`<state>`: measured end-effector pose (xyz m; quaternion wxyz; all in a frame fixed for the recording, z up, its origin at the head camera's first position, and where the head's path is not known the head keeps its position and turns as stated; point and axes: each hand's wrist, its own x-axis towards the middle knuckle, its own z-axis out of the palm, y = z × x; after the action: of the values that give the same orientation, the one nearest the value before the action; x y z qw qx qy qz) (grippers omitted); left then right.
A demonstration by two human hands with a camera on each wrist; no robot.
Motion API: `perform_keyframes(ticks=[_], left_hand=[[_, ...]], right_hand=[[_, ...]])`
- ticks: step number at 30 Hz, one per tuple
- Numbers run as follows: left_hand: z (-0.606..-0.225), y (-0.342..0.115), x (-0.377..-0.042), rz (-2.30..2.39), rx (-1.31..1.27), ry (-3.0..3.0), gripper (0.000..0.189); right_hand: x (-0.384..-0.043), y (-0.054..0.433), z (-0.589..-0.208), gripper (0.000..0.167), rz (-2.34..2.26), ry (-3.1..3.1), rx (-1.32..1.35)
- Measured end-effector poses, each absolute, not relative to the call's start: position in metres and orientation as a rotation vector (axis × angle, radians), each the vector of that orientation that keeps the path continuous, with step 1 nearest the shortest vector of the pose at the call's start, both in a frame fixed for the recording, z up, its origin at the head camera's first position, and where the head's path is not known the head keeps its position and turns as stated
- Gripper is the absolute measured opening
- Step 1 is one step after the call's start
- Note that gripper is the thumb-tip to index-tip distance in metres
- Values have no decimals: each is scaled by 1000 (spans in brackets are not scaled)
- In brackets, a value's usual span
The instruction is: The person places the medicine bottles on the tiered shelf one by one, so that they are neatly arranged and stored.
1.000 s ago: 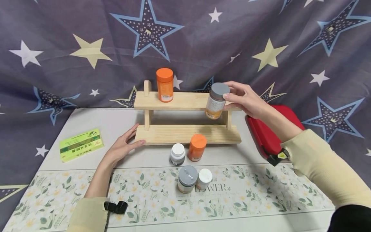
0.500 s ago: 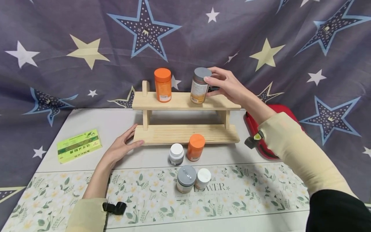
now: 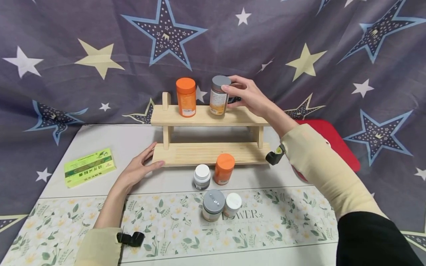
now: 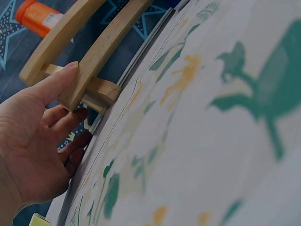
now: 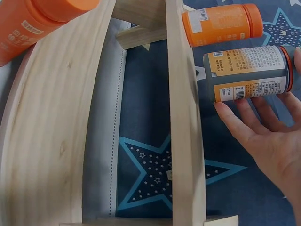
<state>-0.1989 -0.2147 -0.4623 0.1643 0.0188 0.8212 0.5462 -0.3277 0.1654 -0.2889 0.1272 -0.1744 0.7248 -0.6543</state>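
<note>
My right hand grips a pill bottle with a grey lid near its top, thumb on the front side. The bottle is upright over the upper plank of a two-tier wooden shelf, right of an orange pill bottle that stands there. In the right wrist view, a slight gap shows between the grey-lidded bottle's base and the plank. My left hand holds the left end of the lower plank; in the left wrist view its thumb lies on one face of the wood, the fingers around the other side.
In front of the shelf stand another orange bottle, two white-lidded bottles, one by it and one nearer, and a second grey-lidded bottle. A green box lies left. A red case lies right, partly behind the sleeve.
My right hand has carried the grey-lidded bottle left and up, from in front of the shelf's right side to over the upper plank beside the orange bottle. The left hand stays put.
</note>
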Motion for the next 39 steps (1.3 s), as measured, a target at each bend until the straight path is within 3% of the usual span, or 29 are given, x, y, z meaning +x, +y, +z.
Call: perform_keyframes(ticks=[21,32,39], left_hand=[[-463,-213,-200,1558,41,2339,102],[-463,-215,-199,1569,57,2336,101],[-463,-215,-198,1577,57,2328,101]], right_hand=[[-334,161,-305,33,-1885,2117,-478],[-328,163,-307,50,-1892,2148,-476],[-315,172,-309,46,-1989,2158,-458]])
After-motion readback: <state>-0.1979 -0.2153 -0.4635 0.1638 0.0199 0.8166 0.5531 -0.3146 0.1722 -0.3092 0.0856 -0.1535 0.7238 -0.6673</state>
